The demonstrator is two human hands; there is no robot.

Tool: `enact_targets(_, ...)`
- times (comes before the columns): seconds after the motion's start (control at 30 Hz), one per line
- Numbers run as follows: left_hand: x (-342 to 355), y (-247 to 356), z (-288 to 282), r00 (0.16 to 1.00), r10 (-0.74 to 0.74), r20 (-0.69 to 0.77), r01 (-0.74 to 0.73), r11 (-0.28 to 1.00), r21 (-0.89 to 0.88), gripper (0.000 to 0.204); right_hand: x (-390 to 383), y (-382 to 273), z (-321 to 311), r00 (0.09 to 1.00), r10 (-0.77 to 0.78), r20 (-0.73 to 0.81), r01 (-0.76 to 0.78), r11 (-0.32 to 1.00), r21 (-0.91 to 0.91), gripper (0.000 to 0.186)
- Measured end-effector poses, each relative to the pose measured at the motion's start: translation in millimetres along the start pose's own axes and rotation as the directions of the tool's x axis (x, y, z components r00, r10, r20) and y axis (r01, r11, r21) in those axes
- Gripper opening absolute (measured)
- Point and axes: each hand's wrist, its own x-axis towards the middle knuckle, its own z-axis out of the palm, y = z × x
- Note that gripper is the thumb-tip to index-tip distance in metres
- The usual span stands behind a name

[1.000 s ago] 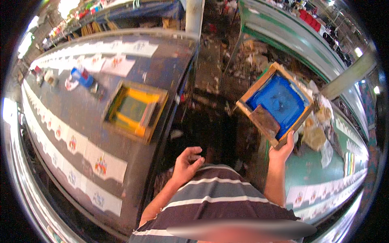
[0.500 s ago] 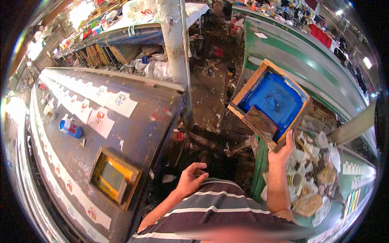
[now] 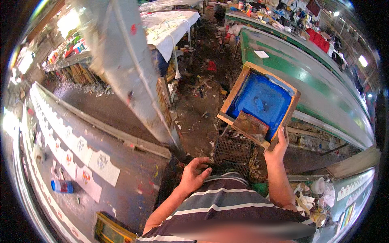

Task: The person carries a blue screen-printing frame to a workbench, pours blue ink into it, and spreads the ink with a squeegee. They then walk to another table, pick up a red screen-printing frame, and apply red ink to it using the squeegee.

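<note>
A wooden screen-printing frame (image 3: 238,94) with blue ink over its mesh is gripped by my right hand (image 3: 277,149) at its near right corner. It is held tilted out in front of me, over the aisle and the edge of the green table. A brown, flat-bladed squeegee (image 3: 252,126) rests inside the frame along its near side. My left hand (image 3: 195,175) hangs in front of my waist, fingers loosely bent and apart, with nothing in it. Nearest to it is the edge of the dark printing table on the left.
Printed white fabric pieces (image 3: 104,165) lie in rows on the dark table (image 3: 133,182), with a blue tub (image 3: 62,186) and a yellow-stained frame (image 3: 113,230). A grey pillar (image 3: 125,60) rises at its far end. A long green table (image 3: 308,89) borders the littered aisle (image 3: 194,109).
I have moved forward along the aisle: the pillar looms larger, and the left table with its yellow-stained frame has slid toward the lower edge. The blue-inked frame stays in my right hand.
</note>
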Motion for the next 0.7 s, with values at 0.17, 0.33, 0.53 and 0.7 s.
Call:
enact_targets(0.17,93,-13,-6,0.997,-0.063,-0.046,0.062,0.998,-0.024,0.041,101,38,21,0.997,0.064,-0.035,-0.063,0.997,0.044,0.038)
enact_targets(0.33,212,-26,-12,0.982,0.046,-0.182,-0.05,0.999,-0.017,0.043,223,88,45,0.997,0.063,0.033,-0.061,0.997,-0.053,0.036)
enact_targets(0.53,332,21,-36,0.962,0.057,-0.267,0.006,0.974,0.229,0.043,347,140,83,0.991,0.113,0.07,-0.099,0.98,-0.172,0.042)
enact_targets(0.7,361,55,-86,0.912,0.153,-0.382,-0.011,0.937,0.349,0.045,408,183,151,0.914,0.212,0.346,-0.182,0.976,-0.118,0.061)
